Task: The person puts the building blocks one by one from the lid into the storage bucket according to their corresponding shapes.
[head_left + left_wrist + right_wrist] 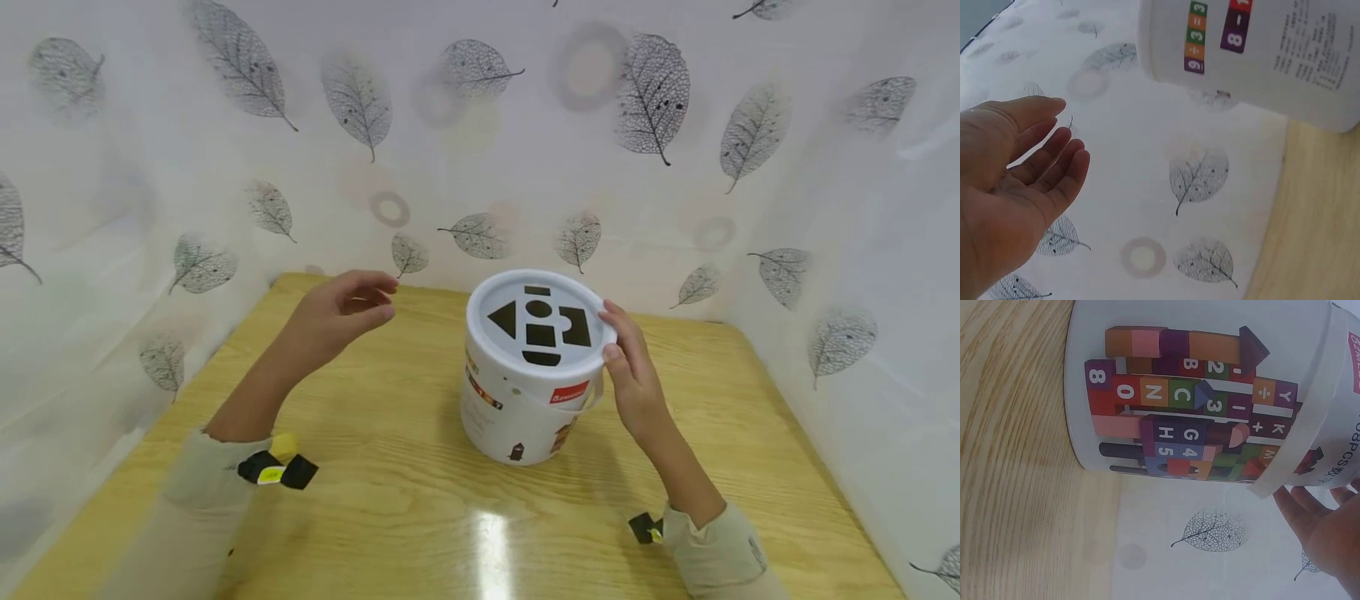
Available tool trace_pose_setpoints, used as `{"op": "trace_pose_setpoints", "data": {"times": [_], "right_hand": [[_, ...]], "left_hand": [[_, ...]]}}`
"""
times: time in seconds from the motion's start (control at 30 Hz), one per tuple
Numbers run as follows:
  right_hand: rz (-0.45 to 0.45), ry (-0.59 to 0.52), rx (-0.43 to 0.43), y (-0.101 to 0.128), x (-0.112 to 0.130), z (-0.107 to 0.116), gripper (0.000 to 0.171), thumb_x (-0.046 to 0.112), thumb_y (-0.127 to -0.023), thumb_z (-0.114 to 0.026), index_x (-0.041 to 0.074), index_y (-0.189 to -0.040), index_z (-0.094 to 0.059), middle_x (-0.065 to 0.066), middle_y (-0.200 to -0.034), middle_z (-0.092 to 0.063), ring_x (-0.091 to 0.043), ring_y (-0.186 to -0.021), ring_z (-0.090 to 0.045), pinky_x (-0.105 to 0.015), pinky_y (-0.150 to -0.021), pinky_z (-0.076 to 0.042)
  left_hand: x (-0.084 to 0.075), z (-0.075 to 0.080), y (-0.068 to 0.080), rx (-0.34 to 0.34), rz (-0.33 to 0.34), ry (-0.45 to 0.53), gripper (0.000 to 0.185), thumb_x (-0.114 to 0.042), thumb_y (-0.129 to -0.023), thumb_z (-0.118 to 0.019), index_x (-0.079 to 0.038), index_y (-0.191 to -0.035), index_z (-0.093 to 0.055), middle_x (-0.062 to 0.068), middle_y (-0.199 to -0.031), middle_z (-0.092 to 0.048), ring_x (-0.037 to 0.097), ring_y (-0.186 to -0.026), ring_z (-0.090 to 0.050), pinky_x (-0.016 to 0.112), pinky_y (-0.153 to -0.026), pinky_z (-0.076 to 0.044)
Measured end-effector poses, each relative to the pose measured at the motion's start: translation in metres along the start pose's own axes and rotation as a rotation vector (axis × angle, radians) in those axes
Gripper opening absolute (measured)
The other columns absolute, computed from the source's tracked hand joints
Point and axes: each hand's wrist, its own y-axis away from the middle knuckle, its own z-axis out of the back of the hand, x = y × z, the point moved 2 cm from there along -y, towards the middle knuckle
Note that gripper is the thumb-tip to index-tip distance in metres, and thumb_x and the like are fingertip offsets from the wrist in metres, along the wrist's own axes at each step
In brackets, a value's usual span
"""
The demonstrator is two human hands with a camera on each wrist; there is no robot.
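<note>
A white toy-block bucket (517,417) stands on the table, printed with colourful blocks and numbers. Its white lid (551,321) has several shaped cut-outs, dark inside, among them a triangle, a circle and a square. With fingers and thumb spread, my right hand (637,383) touches the lid's rim on the right side. The right wrist view shows these fingertips (1285,500) against the bucket's upper side. My left hand (333,312) hovers left of the bucket, apart from it, its fingers loosely bent and holding nothing. In the left wrist view, the same hand (1022,169) has an empty palm.
The wooden table (375,517) extends around the bucket. Behind it and at both sides hangs a pale sheet (487,167) with a leaf print. A thin white handle (595,398) hangs at the bucket's right side. Something yellow (284,446) shows beside the left sleeve.
</note>
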Motion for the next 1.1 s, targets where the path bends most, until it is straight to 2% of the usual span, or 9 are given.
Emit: {"op": "trace_pose_setpoints", "data": {"times": [0.1,0.2,0.33,0.57,0.67,0.83,0.93,1.0,1.1], "right_hand": [[0.001,0.009,0.003,0.0,-0.001,0.0,0.045,0.017,-0.108,-0.037,0.014,-0.153,-0.04,-0.001,-0.164,-0.027,-0.024,-0.15,-0.027,-0.015,-0.113,-0.029],[-0.002,0.009,0.001,0.0,-0.003,0.001,0.045,0.019,-0.108,-0.036,0.015,-0.153,-0.04,0.002,-0.164,-0.028,-0.021,-0.15,-0.028,-0.015,-0.113,-0.03],[-0.006,0.007,-0.007,0.0,-0.004,0.0,0.045,0.019,-0.108,-0.036,0.016,-0.153,-0.04,0.004,-0.164,-0.028,-0.019,-0.15,-0.028,-0.015,-0.113,-0.03],[0.001,0.011,0.008,0.0,-0.002,0.0,0.045,0.019,-0.108,-0.037,0.014,-0.153,-0.039,0.0,-0.165,-0.026,-0.02,-0.151,-0.025,-0.016,-0.114,-0.027],[0.008,-0.01,0.007,0.0,-0.002,0.0,0.045,0.017,-0.108,-0.037,0.012,-0.153,-0.039,-0.002,-0.164,-0.027,-0.019,-0.15,-0.026,-0.016,-0.114,-0.028],[0.017,-0.042,-0.009,0.0,-0.001,-0.001,0.044,0.013,-0.107,-0.038,0.01,-0.151,-0.042,-0.003,-0.163,-0.029,-0.019,-0.149,-0.028,-0.015,-0.114,-0.029],[0.013,-0.046,-0.015,0.001,0.0,-0.002,0.044,0.012,-0.107,-0.038,0.01,-0.15,-0.042,-0.002,-0.163,-0.03,-0.02,-0.149,-0.029,-0.015,-0.114,-0.029],[0.015,-0.047,-0.013,0.0,0.001,-0.001,0.044,0.011,-0.107,-0.038,0.009,-0.15,-0.042,-0.003,-0.163,-0.03,-0.021,-0.149,-0.028,-0.015,-0.114,-0.029],[0.016,-0.048,-0.011,0.0,0.002,-0.001,0.044,0.011,-0.107,-0.037,0.009,-0.15,-0.042,-0.004,-0.163,-0.029,-0.022,-0.149,-0.028,-0.015,-0.114,-0.029]], "left_hand": [[0.011,0.014,0.015,-0.034,0.06,-0.048,0.041,-0.037,-0.099,-0.065,-0.021,-0.136,-0.059,-0.002,-0.126,-0.064,0.011,-0.112,-0.064,0.02,-0.088,-0.052],[0.024,0.024,0.028,-0.061,0.093,-0.088,0.04,-0.038,-0.099,-0.064,-0.023,-0.136,-0.059,-0.003,-0.126,-0.063,0.007,-0.109,-0.064,0.02,-0.086,-0.052],[0.045,0.036,0.05,-0.084,0.11,-0.113,0.042,-0.034,-0.1,-0.064,-0.019,-0.139,-0.057,0.0,-0.128,-0.061,0.002,-0.104,-0.064,0.016,-0.083,-0.051],[0.079,0.051,0.091,-0.14,0.205,-0.173,0.048,-0.037,-0.1,-0.063,-0.016,-0.142,-0.054,0.001,-0.131,-0.057,-0.006,-0.103,-0.058,0.01,-0.082,-0.048],[0.092,0.056,0.107,-0.156,0.225,-0.192,0.051,-0.037,-0.1,-0.062,-0.013,-0.144,-0.053,0.003,-0.134,-0.054,-0.011,-0.102,-0.056,0.007,-0.082,-0.047],[0.11,0.061,0.13,-0.151,0.253,-0.187,0.056,-0.031,-0.1,-0.064,-0.004,-0.147,-0.048,0.015,-0.14,-0.049,-0.017,-0.101,-0.05,0.003,-0.081,-0.045],[0.121,0.063,0.138,-0.135,0.256,-0.192,0.058,-0.028,-0.1,-0.065,0.0,-0.146,-0.046,0.022,-0.143,-0.047,-0.016,-0.104,-0.047,0.001,-0.081,-0.043],[0.128,0.064,0.142,-0.12,0.268,-0.202,0.058,-0.029,-0.1,-0.065,-0.001,-0.147,-0.046,0.022,-0.145,-0.047,-0.011,-0.108,-0.048,0.0,-0.082,-0.041],[0.139,0.064,0.145,-0.071,0.29,-0.197,0.059,-0.029,-0.1,-0.064,-0.002,-0.148,-0.044,0.024,-0.148,-0.044,0.013,-0.122,-0.054,-0.001,-0.083,-0.039]]}}
